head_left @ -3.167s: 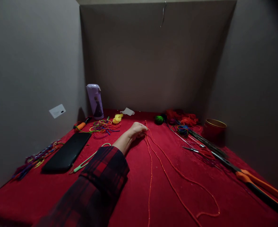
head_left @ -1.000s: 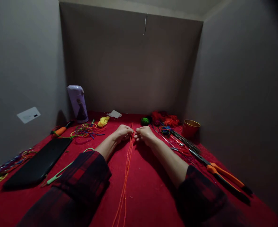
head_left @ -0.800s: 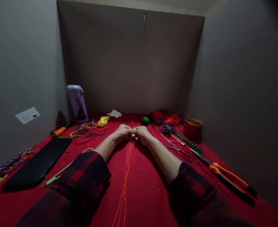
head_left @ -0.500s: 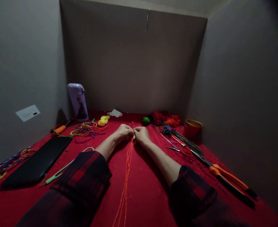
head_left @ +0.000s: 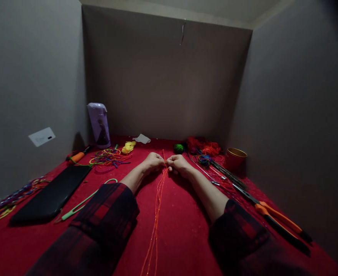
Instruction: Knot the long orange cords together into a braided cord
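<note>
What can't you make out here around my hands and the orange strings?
Head view only:
Any knot in the thin orange strings: hidden under the curled left hand and right hand.
The strings' near ends: cut off by the bottom edge.
The print on the lilac plastic jug: too dim, small.

**Dark Plaid Sleeves, Bare Forearms**

The person wore a dark shirt in red-and-black plaid. Both sleeves were pushed up, the cuffs bunched thickly, leaving the forearms, the left hand (head_left: 153,161) and the right hand (head_left: 179,164) bare.
</note>
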A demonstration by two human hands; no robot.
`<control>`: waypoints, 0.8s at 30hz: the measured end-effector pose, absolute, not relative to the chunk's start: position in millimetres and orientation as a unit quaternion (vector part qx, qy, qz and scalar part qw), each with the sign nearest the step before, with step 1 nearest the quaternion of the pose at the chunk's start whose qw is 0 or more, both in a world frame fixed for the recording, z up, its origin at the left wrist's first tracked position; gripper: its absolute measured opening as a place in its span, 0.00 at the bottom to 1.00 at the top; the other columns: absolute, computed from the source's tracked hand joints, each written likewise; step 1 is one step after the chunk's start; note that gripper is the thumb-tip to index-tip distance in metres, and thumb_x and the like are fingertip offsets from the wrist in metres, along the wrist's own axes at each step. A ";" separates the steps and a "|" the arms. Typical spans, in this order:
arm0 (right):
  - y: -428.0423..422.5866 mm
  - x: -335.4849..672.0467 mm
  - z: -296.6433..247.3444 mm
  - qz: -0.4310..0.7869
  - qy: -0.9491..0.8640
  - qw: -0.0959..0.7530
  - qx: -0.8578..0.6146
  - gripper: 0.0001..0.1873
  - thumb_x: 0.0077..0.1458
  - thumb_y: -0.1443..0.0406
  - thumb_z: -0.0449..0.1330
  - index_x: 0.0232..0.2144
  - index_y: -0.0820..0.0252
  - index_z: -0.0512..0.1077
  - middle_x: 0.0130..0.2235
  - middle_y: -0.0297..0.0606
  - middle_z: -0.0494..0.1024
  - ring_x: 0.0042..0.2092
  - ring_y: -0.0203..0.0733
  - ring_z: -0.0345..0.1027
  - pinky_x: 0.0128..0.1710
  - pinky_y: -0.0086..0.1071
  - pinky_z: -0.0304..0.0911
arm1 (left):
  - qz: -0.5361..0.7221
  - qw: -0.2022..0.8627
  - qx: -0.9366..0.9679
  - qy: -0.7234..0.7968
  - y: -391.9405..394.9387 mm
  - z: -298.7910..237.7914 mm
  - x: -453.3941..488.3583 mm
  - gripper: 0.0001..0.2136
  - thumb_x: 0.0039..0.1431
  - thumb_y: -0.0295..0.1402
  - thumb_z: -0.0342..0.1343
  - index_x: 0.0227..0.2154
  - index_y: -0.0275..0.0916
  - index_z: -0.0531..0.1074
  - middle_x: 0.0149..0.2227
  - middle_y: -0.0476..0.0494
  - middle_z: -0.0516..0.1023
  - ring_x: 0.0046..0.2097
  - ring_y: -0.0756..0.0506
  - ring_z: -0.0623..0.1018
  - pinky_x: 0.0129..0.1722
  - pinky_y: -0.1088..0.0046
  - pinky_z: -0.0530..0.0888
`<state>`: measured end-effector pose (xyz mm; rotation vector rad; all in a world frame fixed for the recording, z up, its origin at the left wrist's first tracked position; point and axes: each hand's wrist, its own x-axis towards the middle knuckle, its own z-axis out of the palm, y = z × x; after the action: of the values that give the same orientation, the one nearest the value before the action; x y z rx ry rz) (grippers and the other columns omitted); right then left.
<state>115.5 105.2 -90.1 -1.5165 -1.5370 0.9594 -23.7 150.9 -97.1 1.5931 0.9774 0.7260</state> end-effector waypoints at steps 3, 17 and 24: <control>103.4 118.9 -85.7 0.426 -0.606 0.355 -0.570 0.13 0.52 0.71 0.51 0.18 0.64 0.65 0.13 0.29 0.65 0.11 0.26 0.48 0.11 0.21 0.44 | 0.306 0.535 0.672 0.412 153.2 -99.6 -24.0 0.07 0.45 0.26 0.54 0.17 0.35 0.64 0.09 0.56 0.57 0.10 0.57 0.54 0.12 0.79 0.47; 109.4 113.4 -87.0 0.461 -0.538 0.410 -0.574 0.14 0.53 0.69 0.55 0.17 0.63 0.62 0.13 0.31 0.66 0.11 0.27 0.51 0.11 0.21 0.44 | 0.345 0.520 0.654 0.428 146.4 -98.1 -19.9 0.06 0.45 0.26 0.55 0.20 0.35 0.62 0.10 0.56 0.61 0.10 0.57 0.57 0.12 0.80 0.50; 108.1 120.9 -83.8 0.521 -0.528 0.423 -0.521 0.10 0.49 0.74 0.54 0.17 0.65 0.62 0.15 0.33 0.67 0.14 0.26 0.52 0.13 0.21 0.48 | 0.346 0.522 0.653 0.426 146.3 -97.4 -18.3 0.06 0.43 0.26 0.56 0.19 0.35 0.63 0.10 0.56 0.61 0.10 0.57 0.57 0.12 0.81 0.50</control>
<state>120.9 108.1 -83.8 -1.3041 -1.3221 1.3031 -18.3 146.3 -97.4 1.5642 1.0197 0.8284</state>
